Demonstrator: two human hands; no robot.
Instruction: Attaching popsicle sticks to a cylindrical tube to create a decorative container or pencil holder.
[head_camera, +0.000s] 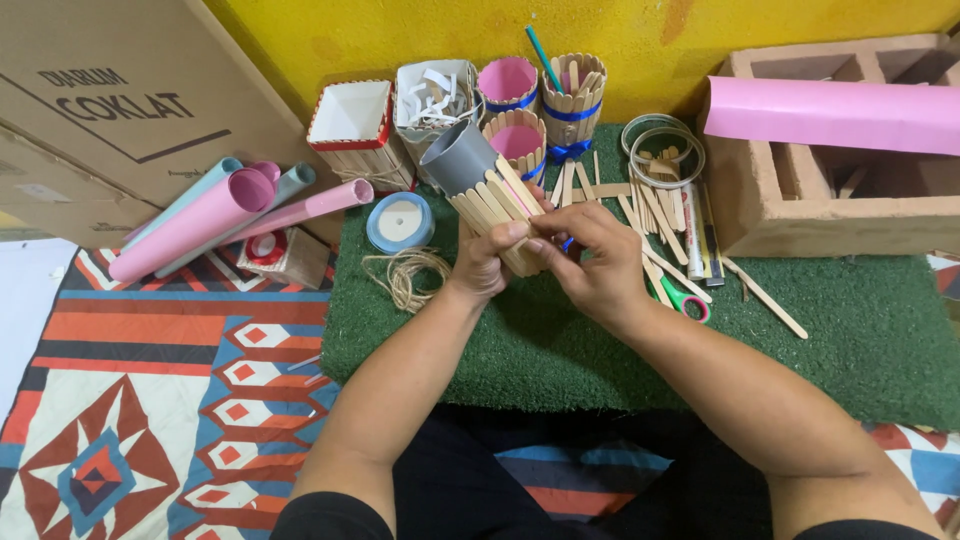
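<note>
Near the front edge of the green turf mat (800, 350), you have bare turf for your forearms. Above it your left hand (487, 262) wraps the grey tube (458, 157), fingers closed round its part-finished coat of wooden sticks (492, 205); your right hand (590, 255) pinches one stick against it. About half the tube looks bare. Beyond, finished stick holders (572, 95) crowd the mat's far edge, loose sticks (655, 215) lie right, twine (405, 272) left.
</note>
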